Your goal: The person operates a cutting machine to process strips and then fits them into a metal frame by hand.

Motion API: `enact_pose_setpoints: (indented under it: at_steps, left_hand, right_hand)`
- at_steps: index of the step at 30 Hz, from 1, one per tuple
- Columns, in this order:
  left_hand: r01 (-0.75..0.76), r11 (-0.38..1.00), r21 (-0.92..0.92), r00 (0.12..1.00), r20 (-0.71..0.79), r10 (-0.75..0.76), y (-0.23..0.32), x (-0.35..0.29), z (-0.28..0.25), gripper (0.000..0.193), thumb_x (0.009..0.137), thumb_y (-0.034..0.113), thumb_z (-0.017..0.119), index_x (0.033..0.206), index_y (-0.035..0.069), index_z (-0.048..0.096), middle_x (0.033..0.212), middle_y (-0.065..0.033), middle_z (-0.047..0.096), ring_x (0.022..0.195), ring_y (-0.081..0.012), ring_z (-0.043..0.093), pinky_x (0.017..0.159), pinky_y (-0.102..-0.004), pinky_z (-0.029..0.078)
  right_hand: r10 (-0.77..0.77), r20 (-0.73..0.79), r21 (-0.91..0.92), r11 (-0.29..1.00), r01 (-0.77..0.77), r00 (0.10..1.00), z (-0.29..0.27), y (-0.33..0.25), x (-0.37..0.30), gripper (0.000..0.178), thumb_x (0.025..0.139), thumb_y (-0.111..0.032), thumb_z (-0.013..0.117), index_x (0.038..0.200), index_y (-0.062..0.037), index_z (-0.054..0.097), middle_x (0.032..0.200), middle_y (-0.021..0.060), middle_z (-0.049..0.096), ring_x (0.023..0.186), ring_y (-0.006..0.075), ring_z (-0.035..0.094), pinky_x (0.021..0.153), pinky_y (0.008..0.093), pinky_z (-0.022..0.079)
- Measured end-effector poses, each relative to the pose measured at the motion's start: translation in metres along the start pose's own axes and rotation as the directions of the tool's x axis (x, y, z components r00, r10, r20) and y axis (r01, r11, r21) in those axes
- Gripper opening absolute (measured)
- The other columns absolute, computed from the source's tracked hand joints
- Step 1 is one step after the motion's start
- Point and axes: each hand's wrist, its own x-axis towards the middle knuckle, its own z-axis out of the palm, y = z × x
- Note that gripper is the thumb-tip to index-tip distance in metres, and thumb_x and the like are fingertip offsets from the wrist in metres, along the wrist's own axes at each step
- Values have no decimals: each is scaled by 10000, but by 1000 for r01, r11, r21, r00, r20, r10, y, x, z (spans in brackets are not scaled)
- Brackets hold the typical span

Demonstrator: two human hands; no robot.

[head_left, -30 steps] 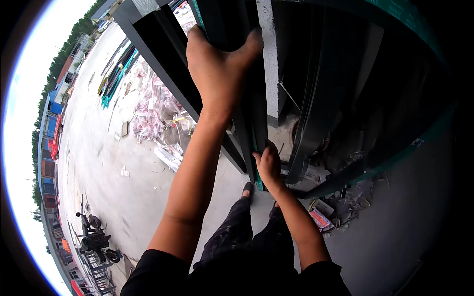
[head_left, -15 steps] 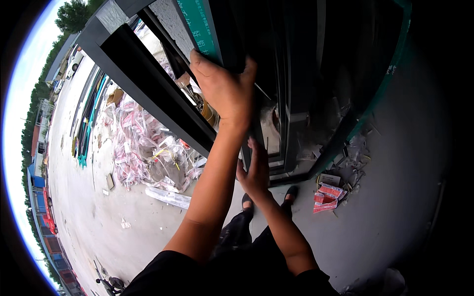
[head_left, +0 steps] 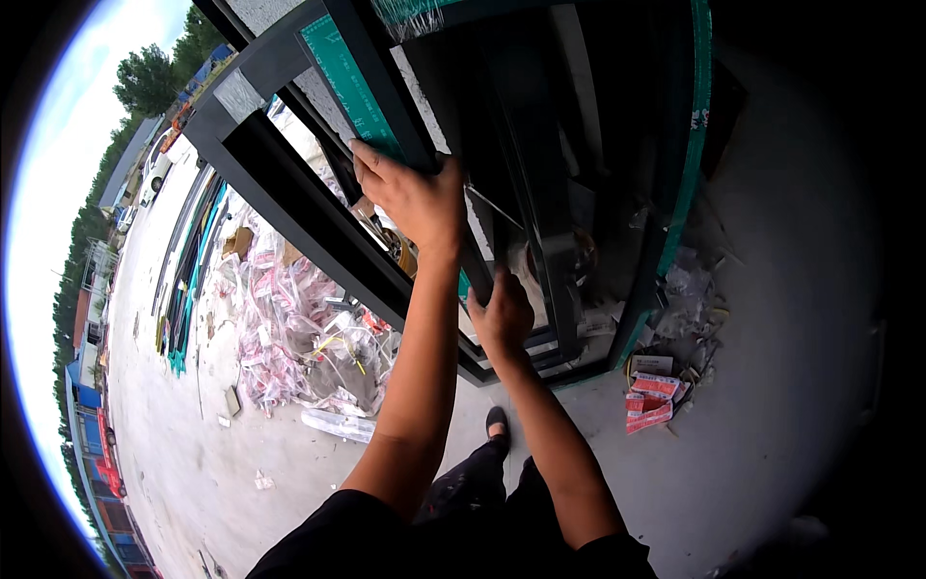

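My left hand [head_left: 410, 201] wraps round an upright dark grey metal bar [head_left: 397, 96] with green protective film [head_left: 349, 85] on its face. Lower on the same bar, my right hand [head_left: 505, 314] is closed with its fingers curled round the edge. The bar appears to be one side of a sash or narrow frame; its full outline is hidden among the other profiles. Just left of it leans a larger dark grey window frame [head_left: 289, 210], with clear wrap at its upper corner. More dark frames [head_left: 540, 193] stand close on the right, deep in shadow.
Crumpled pink-and-clear plastic film [head_left: 289, 318] is heaped on the concrete floor at left, beside long profiles [head_left: 188, 270]. Red-and-white packaging scraps [head_left: 651, 400] lie at right by the frame's foot. My shoe [head_left: 497, 422] is below my hands. A white vehicle [head_left: 156, 172] stands far left.
Both hands keep hold of the bar. My left hand and the bar have shifted left in view, and a pale gap shows beside the bar. One shoe shows where two did.
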Motion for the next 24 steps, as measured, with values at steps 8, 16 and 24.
enact_pose_setpoints:
  at_steps: [8, 16, 24]
  left_hand:
    - [444, 661, -605, 890, 382, -248, -16, -4, -24, 1055, 847, 499, 723, 1506, -67, 125, 1485, -316, 303, 1372, -363, 383, 1123, -393, 306]
    - [273, 962, 16, 945, 184, -271, -43, -94, 22, 1118, 670, 361, 819, 1466, -71, 163, 1460, -296, 363, 1265, -452, 472, 1025, -428, 425]
    - [164, 986, -11, 977, 138, -161, -58, -102, 33, 902, 705, 418, 827, 1283, -95, 361, 1170, -275, 589, 1057, -370, 612, 952, -386, 465]
  right_hand:
    - [87, 105, -57, 995, -81, 991, -71, 89, -57, 274, 777, -225, 740, 955, -74, 597, 891, 110, 572, 906, 317, 591, 726, 432, 519]
    - [440, -69, 239, 879, -413, 896, -166, 239, -101, 320, 910, -193, 685, 1061, 52, 545, 949, 166, 644, 856, 308, 622, 780, 393, 486]
    - [589, 213, -139, 808, -572, 780, -164, 362, -243, 438, 874, -256, 702, 1157, 28, 525, 1035, 243, 633, 973, 413, 616, 846, 435, 484]
